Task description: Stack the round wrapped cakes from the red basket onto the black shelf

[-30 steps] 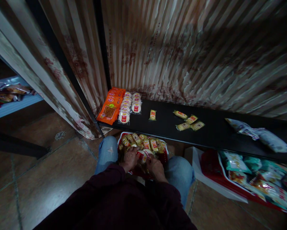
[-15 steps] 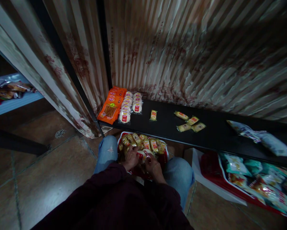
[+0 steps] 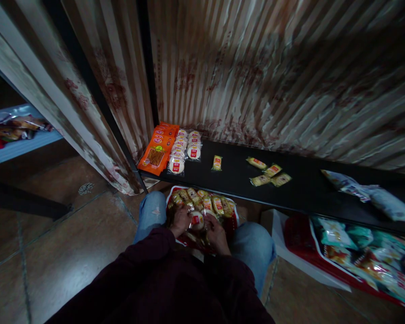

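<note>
Between my knees rests a red tray with a white rim (image 3: 236, 220), filled with small yellow-wrapped snack packets (image 3: 217, 204). Over it, my left hand (image 3: 181, 220) pinches the left edge of a clear packet holding a round white cracker (image 3: 197, 220) with a red label. My right hand (image 3: 217, 234) has its fingers closed at the right side of that packet. A second round white packet (image 3: 207, 213) lies just behind, partly covered by the right fingers. Both hands stay low, in front of the black shelf.
On the black shelf (image 3: 234, 180) are orange snack bags (image 3: 156, 153), two rows of round cracker packets (image 3: 176, 164), several yellow packets (image 3: 272, 170) and a crumpled bag (image 3: 388, 202). A red crate (image 3: 298, 236) of bagged snacks stands at right. Curtains (image 3: 256, 76) hang behind.
My hands have drawn slightly apart, and the round cracker packet between them now shows its face more fully. The things on the shelf have not moved.
</note>
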`<state>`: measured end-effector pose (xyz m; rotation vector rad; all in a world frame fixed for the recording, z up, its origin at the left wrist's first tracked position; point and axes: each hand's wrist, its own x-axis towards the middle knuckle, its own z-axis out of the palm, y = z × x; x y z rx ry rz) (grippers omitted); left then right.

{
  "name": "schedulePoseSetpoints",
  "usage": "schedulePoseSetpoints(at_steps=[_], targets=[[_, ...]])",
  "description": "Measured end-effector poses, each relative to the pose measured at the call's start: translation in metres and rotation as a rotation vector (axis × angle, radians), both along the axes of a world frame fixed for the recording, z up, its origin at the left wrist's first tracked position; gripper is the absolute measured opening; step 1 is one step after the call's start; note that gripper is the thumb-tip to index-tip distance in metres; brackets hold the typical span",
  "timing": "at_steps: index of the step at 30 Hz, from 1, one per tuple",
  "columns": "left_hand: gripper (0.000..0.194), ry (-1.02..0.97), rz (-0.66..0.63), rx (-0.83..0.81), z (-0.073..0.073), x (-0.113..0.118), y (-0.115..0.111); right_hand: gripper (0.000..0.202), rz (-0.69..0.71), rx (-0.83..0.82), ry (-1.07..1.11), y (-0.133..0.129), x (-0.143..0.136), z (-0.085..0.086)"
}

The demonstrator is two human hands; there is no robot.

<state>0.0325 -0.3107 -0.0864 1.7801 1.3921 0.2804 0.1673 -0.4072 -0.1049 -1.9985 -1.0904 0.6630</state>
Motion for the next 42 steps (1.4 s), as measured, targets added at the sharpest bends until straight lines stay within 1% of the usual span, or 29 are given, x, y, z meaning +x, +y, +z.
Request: schedulePoseSetpoints(at_steps=[2, 5, 9, 13, 16, 18, 23, 25, 28, 31, 34, 38, 40, 42], targets=[[0.020, -0.086, 0.088, -0.065, -0.005, 0.000, 0.004, 0.038, 0.014, 0.045, 0.049, 0.001, -0.001, 0.000], [0.017, -0.188, 0.204, -0.146, -0.013, -0.001, 0.010, 0.041, -0.001, 0.094, 0.049, 0.003, -0.003, 0.002], [0.016, -0.253, 0.278, -0.199, -0.023, -0.003, 0.012, 0.040, -0.071, 0.122, -0.009, 0.006, -0.007, 0.005], [0.012, -0.323, 0.350, -0.247, -0.025, -0.002, 0.009, 0.039, -0.099, 0.139, -0.067, 0.010, -0.009, 0.006], [0.011, -0.384, 0.382, -0.285, -0.022, -0.001, 0.006, 0.038, -0.109, 0.166, -0.083, 0.013, -0.010, 0.007], [0.010, -0.428, 0.393, -0.309, -0.019, 0.000, 0.005, 0.040, -0.131, 0.176, -0.067, 0.015, -0.011, 0.008], [0.010, -0.507, 0.422, -0.337, -0.012, 0.002, 0.002, 0.054, -0.123, 0.169, 0.090, 0.021, -0.014, 0.011], [0.017, -0.554, 0.447, -0.334, -0.008, 0.004, 0.001, 0.058, -0.105, 0.164, 0.155, 0.023, -0.017, 0.014], [0.033, -0.646, 0.458, -0.358, -0.002, 0.006, -0.001, 0.064, -0.089, 0.143, 0.194, 0.027, -0.022, 0.021], [0.038, -0.670, 0.432, -0.388, 0.005, 0.007, -0.001, 0.066, -0.104, 0.152, 0.220, 0.031, -0.025, 0.025], [0.036, -0.686, 0.422, -0.393, 0.009, 0.007, -0.001, 0.064, -0.130, 0.203, 0.251, 0.034, -0.025, 0.024], [0.021, -0.807, 0.472, -0.345, 0.013, 0.006, -0.002, 0.065, -0.164, 0.275, 0.373, 0.038, -0.024, 0.022], [0.018, -0.864, 0.506, -0.310, 0.015, 0.007, -0.001, 0.066, -0.178, 0.303, 0.435, 0.040, -0.024, 0.025], [0.019, -0.894, 0.524, -0.279, 0.018, 0.008, 0.002, 0.069, -0.192, 0.311, 0.488, 0.042, -0.024, 0.030]])
